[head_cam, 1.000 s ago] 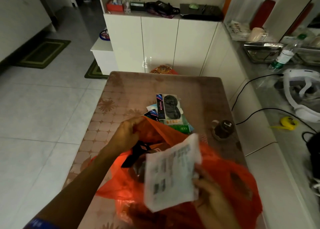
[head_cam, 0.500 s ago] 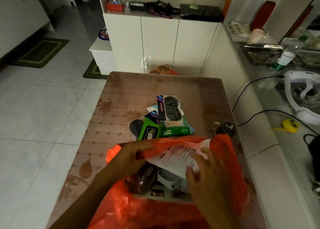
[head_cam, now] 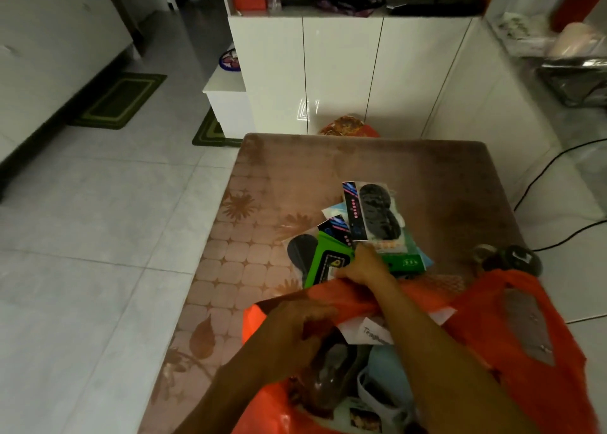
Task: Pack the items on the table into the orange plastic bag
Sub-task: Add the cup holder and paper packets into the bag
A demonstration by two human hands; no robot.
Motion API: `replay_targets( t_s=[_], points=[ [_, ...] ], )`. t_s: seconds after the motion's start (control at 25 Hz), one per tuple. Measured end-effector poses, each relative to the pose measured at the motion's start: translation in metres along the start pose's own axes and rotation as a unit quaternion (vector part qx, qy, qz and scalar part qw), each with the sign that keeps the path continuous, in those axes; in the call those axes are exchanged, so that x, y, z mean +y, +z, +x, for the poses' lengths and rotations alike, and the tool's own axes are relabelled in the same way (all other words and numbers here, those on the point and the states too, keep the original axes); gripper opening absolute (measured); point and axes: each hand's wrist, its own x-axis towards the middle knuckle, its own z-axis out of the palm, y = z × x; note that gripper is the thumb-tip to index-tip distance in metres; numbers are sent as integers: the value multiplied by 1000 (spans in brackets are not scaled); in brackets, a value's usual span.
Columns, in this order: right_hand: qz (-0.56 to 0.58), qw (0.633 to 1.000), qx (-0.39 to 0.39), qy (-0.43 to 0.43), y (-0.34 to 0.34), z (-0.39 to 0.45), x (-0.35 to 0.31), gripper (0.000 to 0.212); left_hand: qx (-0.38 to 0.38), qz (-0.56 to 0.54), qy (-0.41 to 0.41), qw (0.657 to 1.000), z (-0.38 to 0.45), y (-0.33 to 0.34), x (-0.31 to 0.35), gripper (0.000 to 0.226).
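Note:
The orange plastic bag (head_cam: 512, 335) lies open at the near end of the brown patterned table (head_cam: 295, 170). My left hand (head_cam: 292, 325) grips the bag's near-left rim and holds the mouth open. A white paper packet (head_cam: 371, 330) and several other items sit inside. My right hand (head_cam: 364, 264) reaches over the bag's far rim, its fingers closed on a green packet (head_cam: 323, 266) in the pile. Behind it lie a black eye-mask pack (head_cam: 374, 216) and a second green packet (head_cam: 407, 262).
A dark round object (head_cam: 519, 259) stands on the table right of the pile, just beyond the bag's handle. White cabinets (head_cam: 341, 72) stand behind the table. A counter with black cables (head_cam: 558, 157) runs along the right. Tiled floor lies to the left.
The white paper packet went from my right hand into the bag. My right hand then moved forward over the rim to the green packet. My left hand stays on the rim.

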Motion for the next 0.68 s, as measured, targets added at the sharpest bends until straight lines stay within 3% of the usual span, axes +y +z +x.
replay_targets(
  t_s=[0.16,0.32,0.44,0.56,0.68],
  points=[
    [65,998,9,-22,-11,2,4,24,-4,-20,4,1000,2,3,0,44],
    [124,979,88,-135,-39,-37,-14,13,37,-34,16,999,1,-1,17,54],
    [314,912,171,-203,-104,-112,-15,5,70,-15,22,997,5,-5,25,49],
    [384,848,244,-272,-163,-209,2,14,97,70,-1,993,15,-9,26,45],
    [434,816,229,-306,-175,-279,29,13,178,193,-9,965,-3,1,37,37]
  ],
)
